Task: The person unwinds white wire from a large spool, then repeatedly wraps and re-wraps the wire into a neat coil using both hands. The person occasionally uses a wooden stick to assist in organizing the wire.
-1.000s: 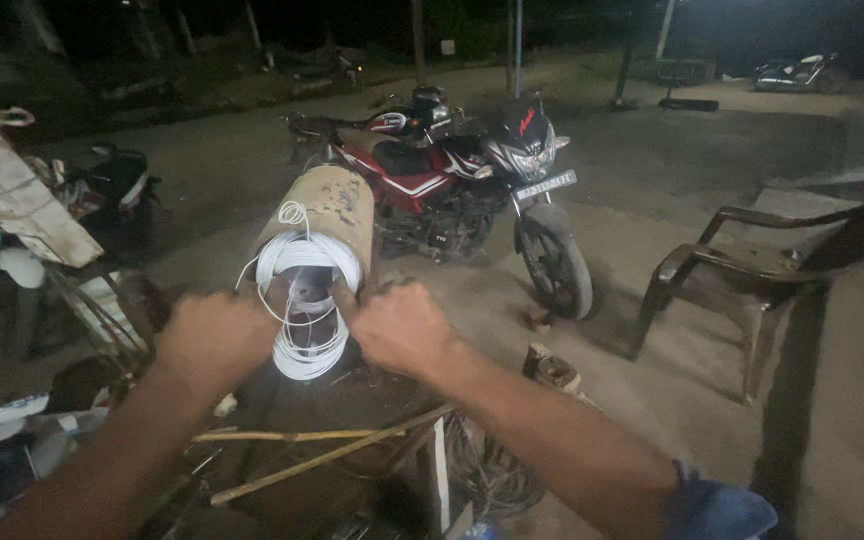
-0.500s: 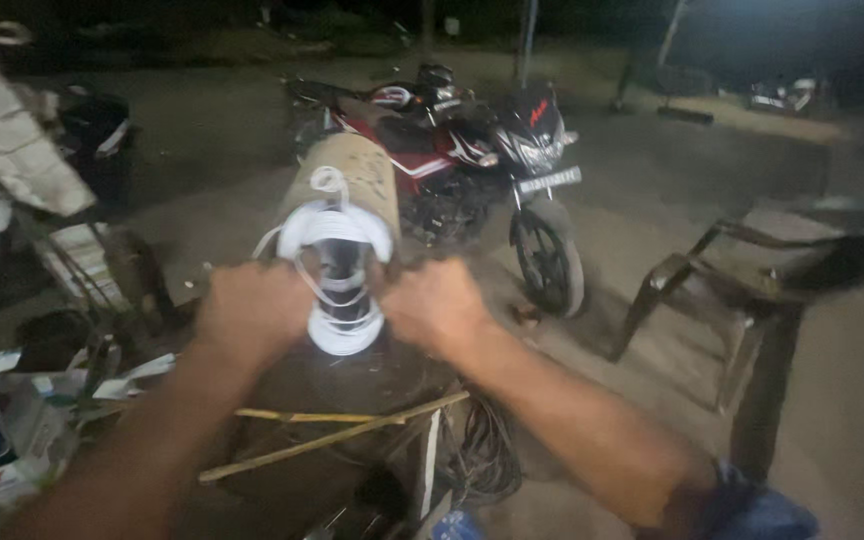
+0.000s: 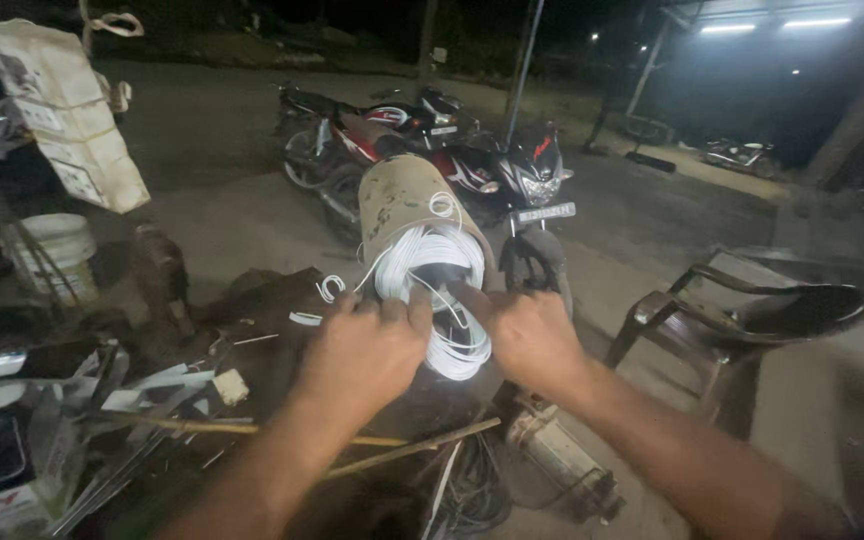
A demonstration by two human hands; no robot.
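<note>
White wire coil [image 3: 439,300] directly ahead of both hands, wound around the near end of a tan cylindrical former [image 3: 399,205]. Former's long axis tilted up and away from the body, leaning slightly left, its near mouth facing the hands and ringed by the wire turns. Loose loops sagging off the lower right edge of the coil, hanging just past the right fingertips.

Left hand [image 3: 367,350] at the coil's lower left, back of the hand up, fingers [image 3: 392,310] curled forward and pressed against the white turns; closed partway over the strands, though exactly how many are caught under the fingers cannot be told. Right hand [image 3: 532,340] at the coil's lower right, also knuckles up, fingers bent inward onto the sagging loops, seemingly pinching or gathering them. Both equally near the coil, one on each side, wrists level, forearms converging from the lower corners of the view.

A short stray wire end [image 3: 330,288] curling free to the left of the coil, apart from the left hand. Beneath the forearms, a cluttered desk [image 3: 272,300] with thin sticks [image 3: 412,448] and scrap metal. Behind the former, parked motorcycles [image 3: 472,170]; to the right, a dark plastic chair [image 3: 752,310]; far left, a pale bucket [image 3: 52,250].
</note>
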